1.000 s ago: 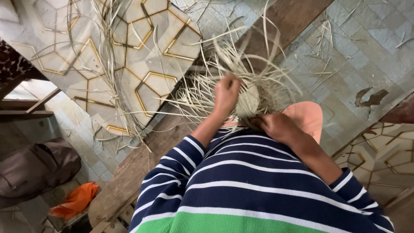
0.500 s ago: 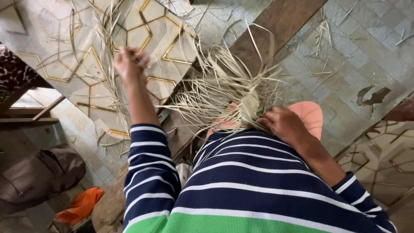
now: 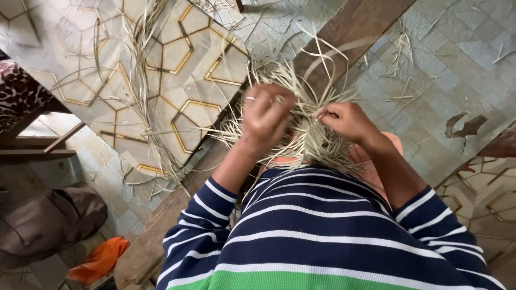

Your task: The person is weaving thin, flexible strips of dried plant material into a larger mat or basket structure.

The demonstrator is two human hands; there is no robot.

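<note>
Lying far left, a brown bag [image 3: 51,223] and orange cloth [image 3: 99,260] sit on the floor. At centre, the left hand [image 3: 267,115] closes on pale straw strips [image 3: 309,137]; just right, the right hand [image 3: 346,121] pinches strands of that bundle.

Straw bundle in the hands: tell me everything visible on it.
The straw bundle is a loose mass of pale, dry, flat strips, partly interwoven at its core, with free ends fanning out in all directions. It sits in front of the striped-shirted person, above a wooden plank. The left hand covers its left side; the right hand pinches strands on its right.
</note>
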